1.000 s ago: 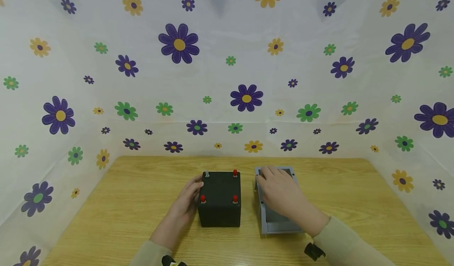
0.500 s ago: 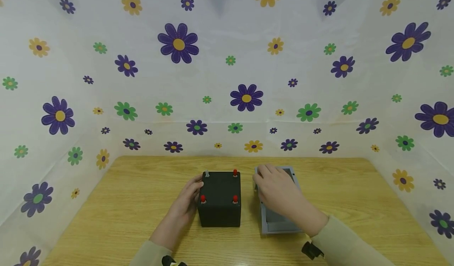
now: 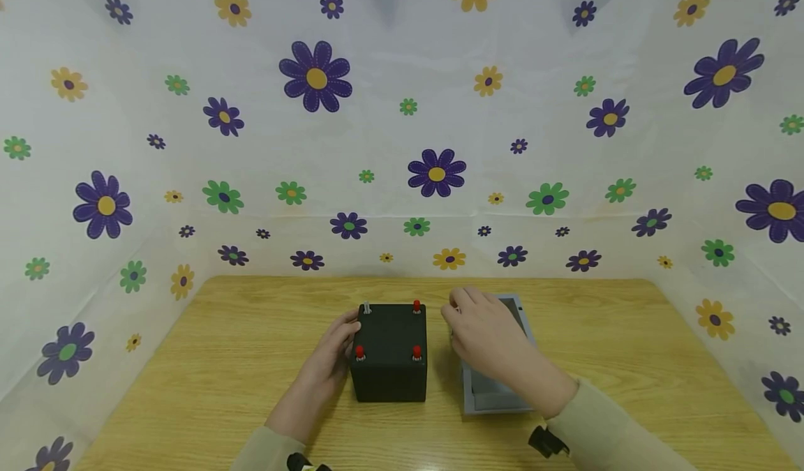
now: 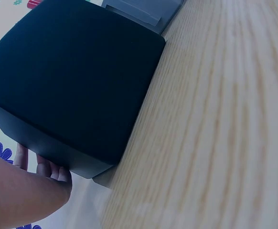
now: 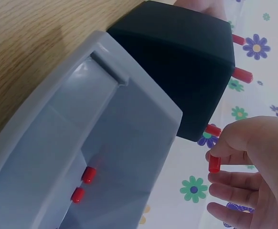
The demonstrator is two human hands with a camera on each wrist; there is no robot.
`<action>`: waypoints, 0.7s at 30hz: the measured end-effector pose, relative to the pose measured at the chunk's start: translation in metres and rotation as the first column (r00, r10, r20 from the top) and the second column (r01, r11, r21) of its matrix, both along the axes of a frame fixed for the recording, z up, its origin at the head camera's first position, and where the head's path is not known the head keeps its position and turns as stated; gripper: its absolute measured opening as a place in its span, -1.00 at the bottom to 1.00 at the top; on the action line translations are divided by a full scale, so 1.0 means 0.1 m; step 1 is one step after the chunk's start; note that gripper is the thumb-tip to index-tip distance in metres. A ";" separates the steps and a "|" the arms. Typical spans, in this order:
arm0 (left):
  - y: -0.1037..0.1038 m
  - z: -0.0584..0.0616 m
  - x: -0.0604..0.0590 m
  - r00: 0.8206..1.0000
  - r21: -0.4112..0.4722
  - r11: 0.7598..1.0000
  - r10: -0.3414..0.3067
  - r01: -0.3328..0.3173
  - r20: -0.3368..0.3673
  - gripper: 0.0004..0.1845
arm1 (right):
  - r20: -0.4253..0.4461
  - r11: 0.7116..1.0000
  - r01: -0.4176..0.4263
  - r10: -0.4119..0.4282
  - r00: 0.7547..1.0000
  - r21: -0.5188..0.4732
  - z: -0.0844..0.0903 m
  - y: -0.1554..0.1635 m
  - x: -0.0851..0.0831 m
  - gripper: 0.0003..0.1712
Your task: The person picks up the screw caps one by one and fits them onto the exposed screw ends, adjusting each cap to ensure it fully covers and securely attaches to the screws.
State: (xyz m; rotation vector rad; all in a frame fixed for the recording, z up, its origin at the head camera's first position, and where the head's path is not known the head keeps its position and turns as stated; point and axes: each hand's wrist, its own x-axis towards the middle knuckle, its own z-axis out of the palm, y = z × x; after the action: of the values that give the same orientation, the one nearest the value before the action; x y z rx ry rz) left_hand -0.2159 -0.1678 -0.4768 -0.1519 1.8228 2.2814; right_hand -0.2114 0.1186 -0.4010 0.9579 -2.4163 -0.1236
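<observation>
A black box (image 3: 391, 335) stands on the table with small metal posts at its top corners. Red caps (image 3: 417, 352) cover three of them; the far-left post (image 3: 367, 308) is bare metal. My left hand (image 3: 328, 354) holds the box at its left side, fingers curled against it. To the right of the box, my right hand (image 3: 490, 335) hovers over the left rim of a grey tray (image 3: 467, 391). Thumb and index finger pinch a loose red cap (image 5: 214, 164), seen in the right wrist view, while the other fingers extend apart from it.
Two more red caps lie inside the tray, one cap (image 5: 88, 174) just beside the other cap (image 5: 78, 194). The tray sits a short gap from the box. A flower-patterned white sheet (image 3: 377, 136) encloses the wooden table (image 3: 251, 331) at the back and sides.
My right hand has risen slightly and shifted left, from inside the tray's outline to over its left rim toward the box. Left hand and box stay in place.
</observation>
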 end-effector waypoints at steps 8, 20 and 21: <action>0.00 -0.01 0.00 1.000 -0.006 1.000 -0.006 0.006 0.003 -0.33 | 0.017 1.000 0.008 -0.008 1.000 -0.010 0.04 -0.04 0.01 -0.84; 0.00 0.01 0.01 1.000 0.014 1.000 -0.004 0.004 0.004 -0.32 | 0.014 1.000 -0.001 0.001 1.000 -0.005 0.09 -0.10 0.01 -0.84; 0.00 0.01 0.01 1.000 0.013 1.000 -0.007 0.007 0.003 -0.32 | 0.011 1.000 -0.002 0.002 1.000 -0.005 0.09 -0.10 0.01 -0.84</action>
State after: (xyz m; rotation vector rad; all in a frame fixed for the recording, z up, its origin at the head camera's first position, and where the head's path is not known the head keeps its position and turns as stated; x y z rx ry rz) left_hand -0.2150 -0.1679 -0.4761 -0.1475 1.8041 2.2862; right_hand -0.2104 0.1081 -0.3920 0.9616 -2.4244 -0.1121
